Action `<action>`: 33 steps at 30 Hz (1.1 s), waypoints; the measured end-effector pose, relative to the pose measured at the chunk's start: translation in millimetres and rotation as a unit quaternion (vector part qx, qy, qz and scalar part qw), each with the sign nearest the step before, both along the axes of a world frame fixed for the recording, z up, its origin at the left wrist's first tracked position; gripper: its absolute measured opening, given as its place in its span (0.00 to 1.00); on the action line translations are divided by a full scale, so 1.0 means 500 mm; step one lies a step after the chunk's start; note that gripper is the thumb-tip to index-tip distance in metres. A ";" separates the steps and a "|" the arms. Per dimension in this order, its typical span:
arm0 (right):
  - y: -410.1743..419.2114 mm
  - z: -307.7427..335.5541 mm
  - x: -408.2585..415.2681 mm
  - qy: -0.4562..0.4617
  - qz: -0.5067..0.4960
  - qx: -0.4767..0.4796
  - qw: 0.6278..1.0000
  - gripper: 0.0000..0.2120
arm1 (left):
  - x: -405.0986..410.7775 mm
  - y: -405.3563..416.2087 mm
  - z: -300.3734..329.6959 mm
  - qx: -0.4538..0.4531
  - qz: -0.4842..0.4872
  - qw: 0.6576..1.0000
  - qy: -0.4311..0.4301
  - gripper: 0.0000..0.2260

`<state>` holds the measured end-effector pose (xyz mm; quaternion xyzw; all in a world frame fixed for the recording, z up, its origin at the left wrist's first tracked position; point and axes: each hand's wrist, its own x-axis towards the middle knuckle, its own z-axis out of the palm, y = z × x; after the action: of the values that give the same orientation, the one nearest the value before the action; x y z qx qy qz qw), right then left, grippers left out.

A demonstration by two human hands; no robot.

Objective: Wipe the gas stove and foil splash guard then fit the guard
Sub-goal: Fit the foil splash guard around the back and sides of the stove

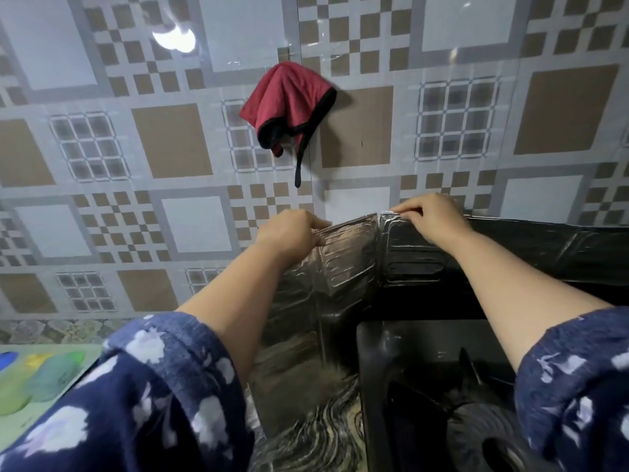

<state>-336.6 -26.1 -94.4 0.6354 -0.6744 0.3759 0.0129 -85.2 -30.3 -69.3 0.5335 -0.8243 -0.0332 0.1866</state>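
The foil splash guard (343, 267) stands upright around the back and left of the black gas stove (408, 362), bent at a corner crease. My left hand (289, 229) pinches the top edge of the left panel. On the other side of the crease, my right hand (429, 216) grips the top edge of the back panel, which runs on to the right along the wall. A round burner (483, 437) shows at the lower right. A red cloth (286, 107) with black trim hangs on the tiled wall above both hands.
The patterned tiled wall (170, 165) fills the background close behind the guard. A pale green surface (41, 376) with coloured blobs lies at the lower left. Marbled counter (306, 437) shows beside the stove's left side.
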 end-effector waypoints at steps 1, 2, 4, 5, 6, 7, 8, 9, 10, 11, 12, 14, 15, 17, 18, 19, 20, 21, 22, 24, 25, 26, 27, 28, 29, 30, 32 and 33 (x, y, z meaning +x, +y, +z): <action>0.003 -0.001 -0.003 0.008 -0.010 0.002 1.000 0.10 | -0.013 0.003 -0.003 0.005 0.004 1.000 0.008 0.16; 0.005 -0.005 -0.004 0.018 -0.021 0.007 1.000 0.09 | -0.026 0.008 -0.005 0.012 0.010 1.000 0.013 0.16; 0.005 -0.019 0.001 0.025 -0.033 0.011 0.999 0.10 | -0.046 0.017 -0.010 0.017 0.026 1.000 0.002 0.14; 0.004 -0.028 0.007 0.018 -0.030 0.006 0.999 0.10 | -0.051 0.022 -0.011 0.014 0.033 0.999 -0.009 0.14; 0.002 -0.036 0.015 0.010 -0.025 -0.003 1.000 0.10 | -0.053 0.026 -0.011 0.009 0.040 0.999 -0.019 0.13; 0.001 -0.040 0.023 0.006 -0.021 -0.012 1.000 0.10 | -0.052 0.028 -0.011 0.005 0.043 0.999 -0.027 0.13; -0.001 -0.042 0.031 0.004 -0.017 -0.021 1.000 0.10 | -0.050 0.032 -0.008 0.006 0.043 0.998 -0.034 0.13; -0.001 -0.042 0.038 0.001 -0.012 -0.025 1.000 0.10 | -0.047 0.035 -0.004 0.012 0.039 0.998 -0.039 0.14; -0.002 -0.040 0.045 -0.004 -0.008 -0.022 1.000 0.10 | -0.045 0.041 0.001 0.021 0.032 0.998 -0.044 0.16; -0.001 -0.036 0.051 -0.009 -0.005 -0.015 1.000 0.10 | -0.042 0.046 0.007 0.032 0.024 0.998 -0.053 0.19; 0.000 -0.032 0.057 -0.011 -0.002 -0.005 1.000 0.10 | -0.041 0.054 0.014 0.045 0.014 0.997 -0.067 0.22; 0.002 -0.026 0.067 -0.015 0.012 0.010 1.000 0.10 | -0.038 0.071 0.028 0.075 0.001 0.994 -0.080 0.24; 0.005 -0.024 0.070 -0.016 0.018 0.015 1.000 0.10 | -0.037 0.078 0.032 0.093 -0.003 0.993 -0.077 0.25; 0.013 -0.022 0.077 -0.021 0.023 0.020 0.999 0.11 | -0.034 0.091 0.033 0.129 -0.009 0.989 -0.066 0.27; 0.017 -0.020 0.079 -0.026 0.026 0.025 0.999 0.11 | -0.032 0.097 0.033 0.143 -0.008 0.988 -0.055 0.28; 0.020 -0.019 0.081 -0.029 0.029 0.030 0.999 0.11 | -0.030 0.103 0.031 0.157 -0.009 0.987 -0.034 0.28; 0.022 -0.017 0.082 -0.030 0.032 0.034 0.998 0.11 | -0.028 0.110 0.029 0.176 -0.011 0.984 -0.002 0.28; 0.024 -0.016 0.084 -0.031 0.035 0.035 0.998 0.11 | -0.027 0.117 0.027 0.196 -0.012 0.980 0.036 0.27; 0.025 -0.015 0.086 -0.035 0.038 0.035 0.998 0.10 | -0.027 0.125 0.026 0.213 -0.016 0.974 0.069 0.27; 0.026 -0.018 0.090 -0.040 0.041 0.029 0.998 0.10 | -0.026 0.132 0.016 0.228 -0.025 0.968 0.105 0.26; 0.028 -0.020 0.091 -0.037 0.041 0.025 0.998 0.10 | -0.024 0.131 0.010 0.227 -0.027 0.967 0.116 0.26; 0.029 -0.023 0.091 -0.028 0.040 0.023 0.999 0.11 | -0.022 0.131 0.003 0.224 -0.025 0.966 0.129 0.24; 0.032 -0.024 0.088 -0.012 0.039 0.021 0.999 0.11 | -0.018 0.129 -0.005 0.220 -0.020 0.964 0.144 0.23; 0.035 -0.024 0.083 0.010 0.039 0.019 0.999 0.12 | -0.015 0.127 -0.013 0.219 -0.015 0.962 0.161 0.22; 0.041 -0.023 0.074 0.034 0.036 0.016 0.999 0.14 | -0.010 0.124 -0.021 0.221 -0.012 0.958 0.182 0.21; 0.047 -0.020 0.062 0.053 0.030 0.011 0.998 0.14 | -0.007 0.119 -0.029 0.224 -0.011 0.953 0.202 0.21; 0.058 -0.015 0.030 0.071 0.014 0.007 0.997 0.15 | -0.001 0.106 -0.042 0.229 -0.018 0.946 0.228 0.21; 0.063 -0.013 0.014 0.069 0.009 0.013 0.997 0.14 | 0.001 0.101 -0.046 0.230 -0.024 0.944 0.235 0.21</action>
<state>-329.8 5.2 -101.0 0.6661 -0.6708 0.3225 0.0479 -84.8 20.1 -92.4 0.5185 -0.7395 -0.3514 0.2466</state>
